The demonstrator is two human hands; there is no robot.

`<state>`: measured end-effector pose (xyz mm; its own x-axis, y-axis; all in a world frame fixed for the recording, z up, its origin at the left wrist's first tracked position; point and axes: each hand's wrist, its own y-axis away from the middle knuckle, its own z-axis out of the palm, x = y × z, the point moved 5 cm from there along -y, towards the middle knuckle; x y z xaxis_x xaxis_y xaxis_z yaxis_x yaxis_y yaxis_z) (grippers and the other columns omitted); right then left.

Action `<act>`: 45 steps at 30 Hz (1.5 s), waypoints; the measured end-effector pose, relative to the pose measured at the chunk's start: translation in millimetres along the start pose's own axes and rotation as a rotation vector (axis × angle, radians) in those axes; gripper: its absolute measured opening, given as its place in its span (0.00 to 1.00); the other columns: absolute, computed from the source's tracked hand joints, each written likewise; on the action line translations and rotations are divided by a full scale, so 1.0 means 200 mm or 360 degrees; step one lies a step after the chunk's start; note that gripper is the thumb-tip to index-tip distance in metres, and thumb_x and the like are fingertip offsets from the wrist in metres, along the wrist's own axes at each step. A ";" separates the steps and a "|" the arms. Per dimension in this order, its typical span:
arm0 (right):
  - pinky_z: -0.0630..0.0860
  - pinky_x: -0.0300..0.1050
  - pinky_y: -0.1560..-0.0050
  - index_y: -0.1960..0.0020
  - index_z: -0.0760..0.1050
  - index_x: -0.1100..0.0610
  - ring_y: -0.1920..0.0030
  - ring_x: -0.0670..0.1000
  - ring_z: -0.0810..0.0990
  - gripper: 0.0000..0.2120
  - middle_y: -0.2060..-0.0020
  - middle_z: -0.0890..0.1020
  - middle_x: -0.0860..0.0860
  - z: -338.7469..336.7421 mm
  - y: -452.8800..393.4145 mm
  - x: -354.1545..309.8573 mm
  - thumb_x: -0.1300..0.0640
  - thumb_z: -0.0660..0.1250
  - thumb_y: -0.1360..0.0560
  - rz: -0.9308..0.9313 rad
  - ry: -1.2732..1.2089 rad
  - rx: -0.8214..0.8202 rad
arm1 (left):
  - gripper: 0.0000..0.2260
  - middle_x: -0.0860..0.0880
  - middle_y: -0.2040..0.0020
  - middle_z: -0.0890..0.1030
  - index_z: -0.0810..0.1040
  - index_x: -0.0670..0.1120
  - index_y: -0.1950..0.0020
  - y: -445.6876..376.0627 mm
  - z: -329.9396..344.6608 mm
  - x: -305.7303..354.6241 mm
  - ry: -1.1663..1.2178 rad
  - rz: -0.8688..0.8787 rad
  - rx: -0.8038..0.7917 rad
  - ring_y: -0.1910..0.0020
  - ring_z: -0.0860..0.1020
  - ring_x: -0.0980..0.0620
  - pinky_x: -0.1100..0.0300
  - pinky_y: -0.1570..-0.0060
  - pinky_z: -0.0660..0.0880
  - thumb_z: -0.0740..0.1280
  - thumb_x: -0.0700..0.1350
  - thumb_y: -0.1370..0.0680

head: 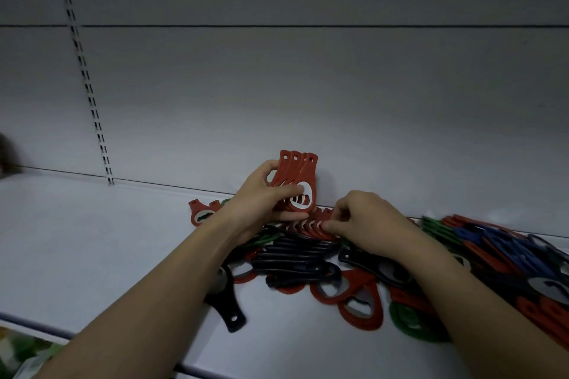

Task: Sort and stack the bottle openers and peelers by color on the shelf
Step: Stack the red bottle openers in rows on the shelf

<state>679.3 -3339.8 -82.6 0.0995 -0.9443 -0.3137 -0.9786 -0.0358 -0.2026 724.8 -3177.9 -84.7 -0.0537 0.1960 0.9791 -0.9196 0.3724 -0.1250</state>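
- Shelf (92, 240) of pale grey metal carries a loose heap of plastic bottle openers in red, black, green and blue, lying near its back edge and spreading off to the right.
- Left hand (264, 197) grips a fanned bunch of red openers (298, 178), held upright above the heap with their handle ends, each with a small hole, pointing up against the back panel (308, 86); thumb and fingers are curled round the ring ends.
- Right hand (366, 218) sits just beside the left, lower down, its fingertips (328, 226) pinching a second row of red openers (314, 224) that stands on edge in the heap, touching the underside of the left hand.
- Black openers (295, 264) lie stacked flat just in front of both hands, between the two forearms.
- A single black opener (226, 301) lies apart at the front left of the heap, partly under the left forearm, its handle toward the shelf's front edge.
- Two red openers (360, 301) lie flat at the front of the heap, with a green opener (409, 323) beside them, partly hidden by the right forearm.
- One red opener (200, 212) lies behind the left wrist, near the back panel.
- Mixed pile (498, 249) of red, blue, green and black pieces stretches to the right edge; whether any are peelers I cannot tell.
- A slotted upright strip (86, 80) runs down the back panel at the left.
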 end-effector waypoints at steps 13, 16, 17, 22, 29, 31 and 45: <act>0.72 0.37 0.63 0.57 0.81 0.56 0.63 0.44 0.79 0.07 0.61 0.82 0.48 -0.02 0.01 0.00 0.52 0.72 0.25 0.0156 -0.0785 0.0067 | 0.16 0.36 0.42 0.80 0.69 0.45 0.35 0.00 -0.01 0.00 0.0055 -0.0009 0.0028 0.54 0.85 0.37 0.58 0.66 0.81 0.66 0.35 0.21; 0.71 0.38 0.63 0.56 0.79 0.53 0.63 0.45 0.80 0.06 0.59 0.82 0.48 -0.07 0.01 -0.02 0.52 0.71 0.24 0.0072 -0.0950 0.0284 | 0.15 0.37 0.41 0.79 0.69 0.45 0.35 0.00 -0.02 0.00 0.0092 -0.0027 0.0028 0.54 0.85 0.37 0.58 0.66 0.81 0.65 0.36 0.20; 0.70 0.38 0.62 0.56 0.78 0.52 0.61 0.46 0.79 0.05 0.56 0.81 0.47 -0.09 0.01 -0.03 0.52 0.71 0.24 0.0008 -0.0909 0.0360 | 0.15 0.37 0.41 0.79 0.69 0.45 0.35 0.00 -0.02 0.00 0.0095 -0.0030 0.0029 0.54 0.85 0.38 0.58 0.65 0.81 0.66 0.35 0.20; 0.78 0.45 0.47 0.53 0.76 0.46 0.51 0.47 0.78 0.04 0.47 0.72 0.46 -0.10 0.02 -0.09 0.49 0.70 0.24 -0.0187 -0.0659 0.0498 | 0.16 0.37 0.41 0.80 0.70 0.45 0.35 0.00 0.00 -0.01 0.0117 -0.0063 -0.0012 0.53 0.85 0.38 0.58 0.64 0.81 0.67 0.36 0.21; 0.78 0.38 0.47 0.53 0.78 0.47 0.50 0.45 0.78 0.05 0.43 0.70 0.45 -0.06 0.02 -0.11 0.50 0.73 0.26 -0.0207 -0.0620 0.0450 | 0.15 0.40 0.43 0.82 0.72 0.43 0.35 0.01 0.01 0.01 0.0215 -0.0093 -0.0044 0.53 0.85 0.44 0.58 0.65 0.81 0.68 0.41 0.21; 0.72 0.25 0.49 0.54 0.79 0.49 0.48 0.41 0.75 0.05 0.42 0.68 0.45 -0.06 0.03 -0.13 0.53 0.74 0.27 -0.0270 -0.0578 0.0434 | 0.17 0.41 0.44 0.82 0.72 0.43 0.34 0.01 0.02 0.01 0.0193 -0.0096 -0.0092 0.53 0.85 0.45 0.58 0.64 0.81 0.69 0.41 0.22; 0.77 0.37 0.67 0.43 0.75 0.57 0.65 0.46 0.84 0.12 0.57 0.85 0.52 -0.04 0.02 -0.06 0.58 0.72 0.24 0.0154 -0.1555 0.0298 | 0.12 0.41 0.46 0.84 0.75 0.42 0.37 0.03 0.04 0.02 0.0200 -0.0095 -0.0176 0.52 0.85 0.44 0.57 0.64 0.81 0.66 0.40 0.20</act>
<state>672.4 -3330.4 -72.4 0.2078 -0.2537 -0.9447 -0.9545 0.1587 -0.2526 716.6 -3183.3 -80.4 0.0552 0.2797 0.9585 -0.8708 0.4831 -0.0908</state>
